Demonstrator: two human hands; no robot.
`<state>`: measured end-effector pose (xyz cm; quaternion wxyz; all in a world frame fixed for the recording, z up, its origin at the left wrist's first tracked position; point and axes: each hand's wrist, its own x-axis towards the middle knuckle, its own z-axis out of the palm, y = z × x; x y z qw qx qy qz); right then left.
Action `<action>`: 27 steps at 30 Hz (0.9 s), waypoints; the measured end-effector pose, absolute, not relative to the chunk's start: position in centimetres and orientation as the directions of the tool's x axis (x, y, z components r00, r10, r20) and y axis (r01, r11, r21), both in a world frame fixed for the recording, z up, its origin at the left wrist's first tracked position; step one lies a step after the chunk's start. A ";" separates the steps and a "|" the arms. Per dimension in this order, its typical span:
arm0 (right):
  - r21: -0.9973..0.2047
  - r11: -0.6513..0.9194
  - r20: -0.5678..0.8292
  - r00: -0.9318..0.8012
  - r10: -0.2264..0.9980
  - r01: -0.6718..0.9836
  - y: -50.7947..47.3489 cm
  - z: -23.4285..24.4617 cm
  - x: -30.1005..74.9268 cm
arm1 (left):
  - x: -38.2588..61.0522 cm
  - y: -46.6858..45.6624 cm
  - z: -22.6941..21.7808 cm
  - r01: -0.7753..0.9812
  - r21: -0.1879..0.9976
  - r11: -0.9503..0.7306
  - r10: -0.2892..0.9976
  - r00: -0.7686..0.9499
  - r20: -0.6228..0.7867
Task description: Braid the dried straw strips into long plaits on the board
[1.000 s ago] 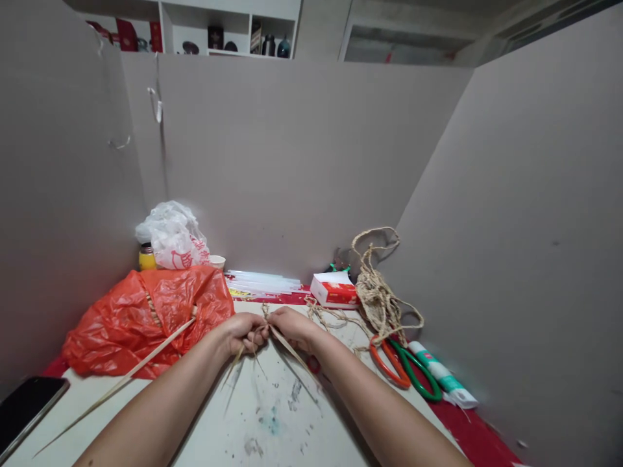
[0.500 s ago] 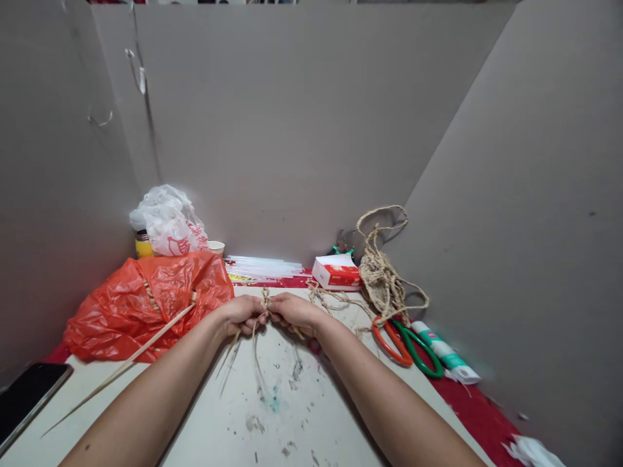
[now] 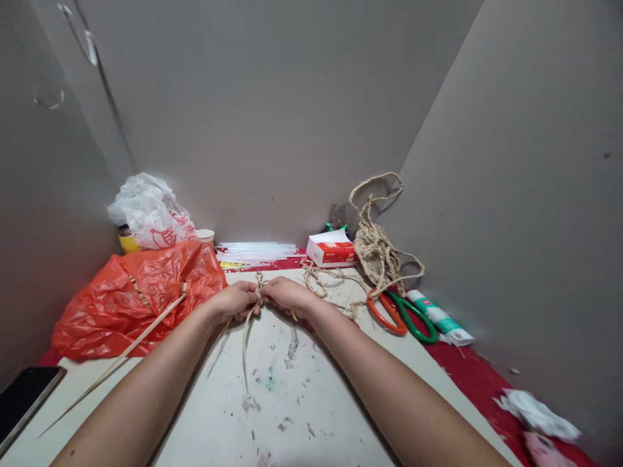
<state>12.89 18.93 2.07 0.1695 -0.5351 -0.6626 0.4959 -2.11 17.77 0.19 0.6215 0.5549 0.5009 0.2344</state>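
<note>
Both of my hands meet at the far middle of the stained white board (image 3: 302, 402). My left hand (image 3: 237, 300) pinches a thin braided straw cord (image 3: 259, 277), and its loose strands hang down toward me over the board. From the other side my right hand (image 3: 287, 295) is closed on the same cord, with fingertips close to the left ones. A short straw end pokes out below the right hand. The exact crossing of strands between the fingertips is too small to make out. More braided cord (image 3: 316, 277) trails on the board behind the right hand.
Left lie a red plastic bag (image 3: 141, 292) with straw in it and a phone (image 3: 29, 395). Behind are clear sticks (image 3: 257, 251) and a red-white box (image 3: 331, 250). Coiled braided rope (image 3: 377, 250), orange-and-green-handled scissors (image 3: 389, 314) and a green-white roll (image 3: 440, 318) lie right. Grey walls enclose three sides.
The camera view has tilted down and shifted slightly right. Both hands keep their pinch on the cord, and one loose strand now hangs a little straighter and longer.
</note>
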 end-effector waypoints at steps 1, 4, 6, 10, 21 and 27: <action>-0.841 -0.063 -0.295 -0.357 0.886 0.538 18.9 2.0 12.8 | -2.1 17.8 0.2 0.316 0.920 0.233 0.863 0.369 -0.345; -0.838 -0.061 -0.269 -0.315 0.910 0.542 18.9 1.7 12.6 | -2.0 17.6 0.8 0.553 0.832 0.048 0.919 0.302 -0.254; -0.834 -0.060 -0.256 -0.288 0.923 0.549 18.9 1.6 12.3 | -2.0 17.3 1.6 0.712 0.698 -0.081 0.945 0.277 -0.173; -0.835 -0.055 -0.237 -0.267 0.934 0.547 18.8 1.6 12.1 | -1.7 16.5 3.3 0.895 0.405 -0.188 0.972 0.228 -0.054; -0.871 -0.188 -0.362 -0.334 0.870 0.453 19.4 1.6 13.0 | 1.2 14.7 1.5 0.866 0.459 -0.200 0.977 0.214 0.022; -0.901 -0.238 -0.377 -0.382 0.844 0.364 19.4 1.7 13.2 | 1.3 13.5 2.9 0.875 0.453 -0.172 0.956 0.260 -0.139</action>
